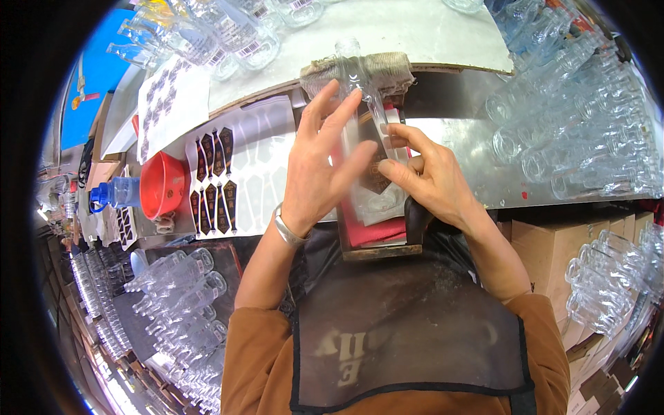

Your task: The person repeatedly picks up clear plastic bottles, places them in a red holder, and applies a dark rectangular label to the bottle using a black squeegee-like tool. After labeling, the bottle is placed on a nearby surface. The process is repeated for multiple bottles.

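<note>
A clear glass bottle [370,202] lies in front of me, its neck pointing away and propped on a rolled cloth [391,69]. On its upper side is a dark label [374,181], partly covered by my fingers. My left hand [319,166] is over the bottle's left side with its fingers spread, slightly blurred; whether it touches the glass I cannot tell. My right hand [436,174] has its fingers curled against the bottle's right side, with the thumb at the label. Beneath the bottle is a wooden cradle [382,253] with red cloth in it.
To the left lies a backing sheet [266,159] with several dark labels [216,153]. Beyond it are a red bowl [163,185] and a blue-capped plastic bottle [119,192]. Glass bottles crowd the table's back [235,34], right side [574,131] and lower left [181,304]. Cardboard boxes [536,259] stand at right.
</note>
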{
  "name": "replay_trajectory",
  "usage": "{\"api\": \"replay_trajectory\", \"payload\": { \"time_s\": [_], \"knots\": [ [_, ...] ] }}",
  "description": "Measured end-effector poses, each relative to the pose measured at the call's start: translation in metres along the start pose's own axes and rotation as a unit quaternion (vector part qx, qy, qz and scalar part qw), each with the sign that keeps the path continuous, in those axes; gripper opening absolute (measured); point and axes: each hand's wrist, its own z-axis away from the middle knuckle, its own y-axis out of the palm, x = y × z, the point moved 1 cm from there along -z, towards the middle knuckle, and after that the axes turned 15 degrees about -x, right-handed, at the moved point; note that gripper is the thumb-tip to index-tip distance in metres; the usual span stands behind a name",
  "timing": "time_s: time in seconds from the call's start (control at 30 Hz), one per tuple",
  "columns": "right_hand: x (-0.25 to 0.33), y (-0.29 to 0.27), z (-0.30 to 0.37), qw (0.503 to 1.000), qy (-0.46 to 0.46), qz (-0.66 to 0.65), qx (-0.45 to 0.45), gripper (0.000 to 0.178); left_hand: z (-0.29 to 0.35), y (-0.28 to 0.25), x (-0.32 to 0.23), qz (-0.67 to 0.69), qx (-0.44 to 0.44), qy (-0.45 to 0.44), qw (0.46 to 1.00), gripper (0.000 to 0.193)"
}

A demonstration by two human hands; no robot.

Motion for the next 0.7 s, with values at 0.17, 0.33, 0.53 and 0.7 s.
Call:
{"api": "replay_trajectory", "payload": {
  "time_s": [0.17, 0.33, 0.53, 0.7],
  "knots": [
    [-0.007, -0.007, 0.002, 0.993, 0.070, -0.087, 0.035, 0.057, 0.017, 0.002, 0.006, 0.136, -0.027, -0.128, 0.982, 0.068],
    [-0.006, -0.008, 0.010, 0.989, 0.086, -0.106, 0.048, 0.056, 0.050, 0.002, -0.003, 0.302, 0.015, -0.297, 0.906, 0.071],
    [-0.004, -0.004, 0.010, 0.996, 0.059, -0.057, 0.022, 0.053, 0.054, 0.004, -0.011, 0.337, 0.013, -0.331, 0.881, 0.077],
    [-0.006, -0.005, 0.009, 0.992, 0.084, -0.087, 0.018, 0.055, 0.053, 0.005, -0.012, 0.330, 0.016, -0.341, 0.880, 0.078]
  ]
}}
